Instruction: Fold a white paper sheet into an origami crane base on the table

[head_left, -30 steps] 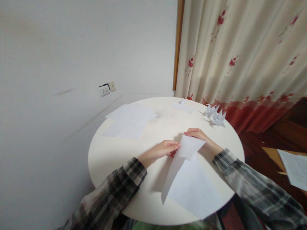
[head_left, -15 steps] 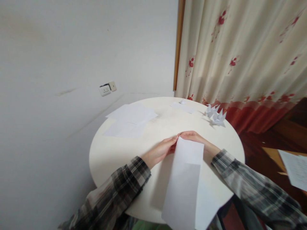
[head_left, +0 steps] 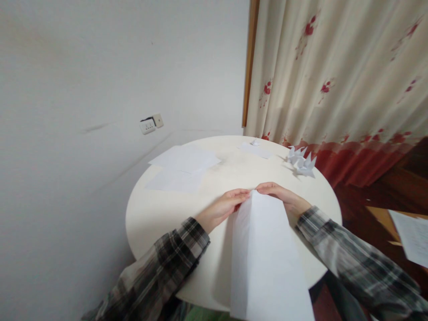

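Left hand: the left hand (head_left: 227, 204) pinches the sheet of white paper (head_left: 272, 249) at its far left corner, thumb uppermost, fingers close together and partly hidden beneath.
Right hand: the right hand (head_left: 279, 194) grips the far edge just beside that corner, fingers bent and held together; its thumb I can't make out.
Sheet of white paper: over the near part of the table, a lengthwise crease or bend down its left side, near end running out of view at the bottom.
Round white table (head_left: 157, 214): top partly under both forearms, in plaid sleeves (head_left: 187, 245).
Loose sheets (head_left: 183, 159): white, overlapping, lying flat at the table's far left.
Folded paper figures (head_left: 305, 166): white, pointed, grouped near the far right rim.
Small folded piece (head_left: 255, 142): at the far rim, on or against a flat sheet (head_left: 256, 150); can't tell which.
Wall: socket (head_left: 147, 126) beside a square plate (head_left: 158, 120).
Curtain (head_left: 337, 58): cream with red flowers, red along the bottom.
Lower right: written-looking papers (head_left: 409, 234) on a wooden surface (head_left: 381, 219).
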`<state>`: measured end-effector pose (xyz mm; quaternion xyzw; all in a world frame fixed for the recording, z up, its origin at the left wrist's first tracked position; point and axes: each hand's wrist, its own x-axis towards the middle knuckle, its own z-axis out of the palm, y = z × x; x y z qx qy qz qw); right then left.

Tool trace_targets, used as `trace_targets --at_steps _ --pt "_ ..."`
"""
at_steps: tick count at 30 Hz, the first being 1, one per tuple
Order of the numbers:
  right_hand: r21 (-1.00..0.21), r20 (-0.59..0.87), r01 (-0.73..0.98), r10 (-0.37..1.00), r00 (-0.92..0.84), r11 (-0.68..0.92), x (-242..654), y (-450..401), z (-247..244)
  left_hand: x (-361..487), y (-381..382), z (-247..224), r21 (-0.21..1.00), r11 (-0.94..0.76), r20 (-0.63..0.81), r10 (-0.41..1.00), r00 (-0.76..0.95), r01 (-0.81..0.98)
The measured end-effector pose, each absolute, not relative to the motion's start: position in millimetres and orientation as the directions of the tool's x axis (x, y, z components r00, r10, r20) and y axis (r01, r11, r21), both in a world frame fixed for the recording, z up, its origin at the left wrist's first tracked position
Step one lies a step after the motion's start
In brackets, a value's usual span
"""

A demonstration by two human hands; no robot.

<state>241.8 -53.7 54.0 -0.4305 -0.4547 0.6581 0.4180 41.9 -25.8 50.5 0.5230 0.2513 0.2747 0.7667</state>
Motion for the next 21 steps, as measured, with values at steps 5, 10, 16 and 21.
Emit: trace_targets --at_steps 5,10,16,21 --pt "-0.951 -0.206 -0.159 0.924 -0.322 -0.267 237 -56 54 45 -29 51 0.930 0.336 -0.111 0.646 0.755 -0.150" --pt "-0.954 -0.167 -0.178 0.923 -0.348 -0.240 233 -59 52 46 -32 53 0.937 0.329 -0.106 0.594 0.797 -0.121" --pt "-0.950 -0.121 -0.222 0.916 -0.384 -0.219 230 -62 53 46 -34 53 0.931 0.345 -0.100 0.550 0.829 -0.117" --pt "-0.955 -0.129 -0.208 0.929 -0.346 -0.210 230 -60 51 46 -34 54 0.931 0.348 -0.116 0.575 0.810 -0.113"
